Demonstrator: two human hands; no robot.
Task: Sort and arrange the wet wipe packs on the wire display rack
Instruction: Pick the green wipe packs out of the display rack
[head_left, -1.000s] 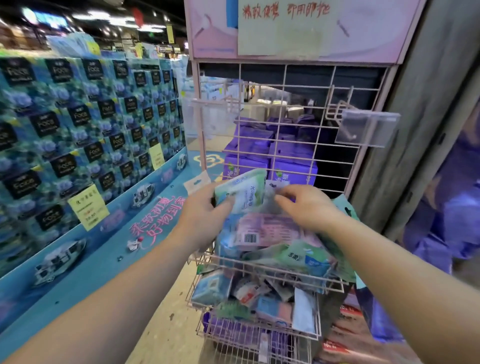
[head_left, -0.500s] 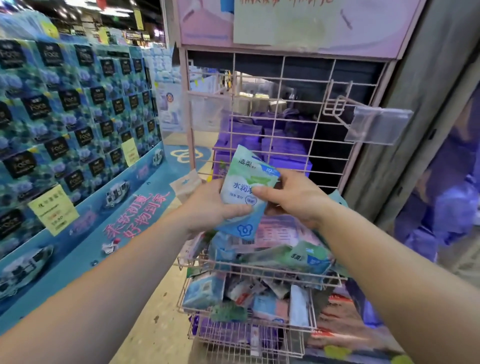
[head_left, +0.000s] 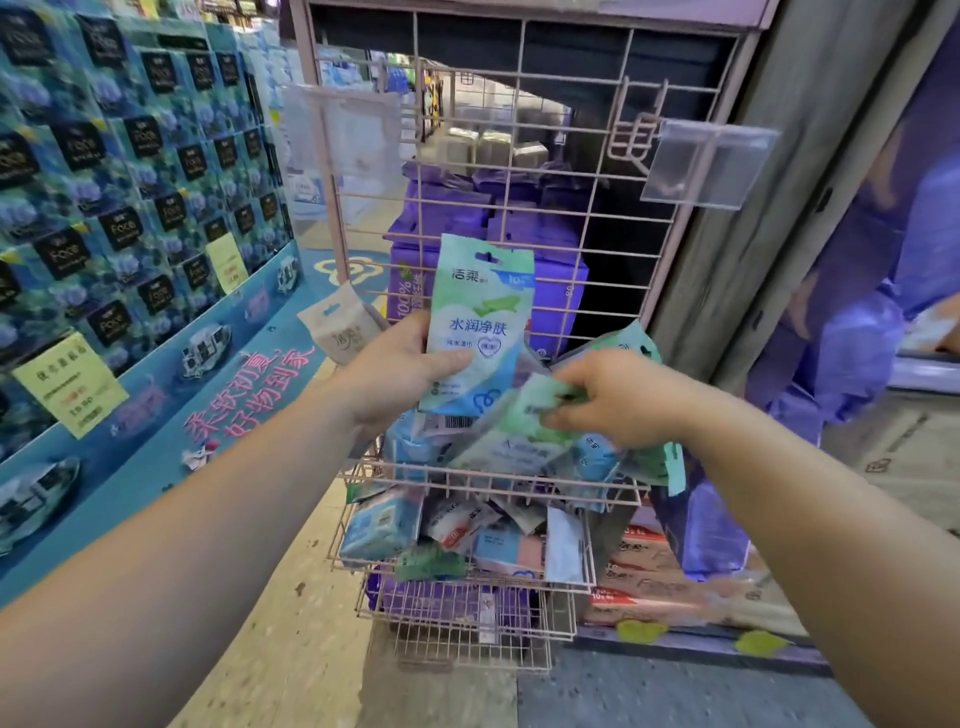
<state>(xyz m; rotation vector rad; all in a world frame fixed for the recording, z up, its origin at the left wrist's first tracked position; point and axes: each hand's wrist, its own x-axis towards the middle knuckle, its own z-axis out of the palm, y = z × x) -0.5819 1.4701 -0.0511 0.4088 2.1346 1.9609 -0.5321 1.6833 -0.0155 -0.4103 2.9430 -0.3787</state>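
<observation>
A green pack (head_left: 524, 415) is pinched by the right hand (head_left: 618, 400) in the heaped upper basket (head_left: 488, 475). An upright blue-green pack (head_left: 480, 322) is gripped by the left hand (head_left: 400, 366) before the wire grid (head_left: 519, 156). Neighbouring packs could be dragged over the rim.

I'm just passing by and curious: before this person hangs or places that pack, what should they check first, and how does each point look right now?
1. Left hand holds the upright green-and-blue pack firmly: ok.
2. Hang hole at the pack's top intact: ok.
3. Right hand has a sure grip on the green pack in the top basket: cannot tell, blurred.
4. Hook on the wire rack free: ok.
5. Top basket tidy: not ok, packs jumbled.
6. Middle basket tidy: not ok.
</observation>
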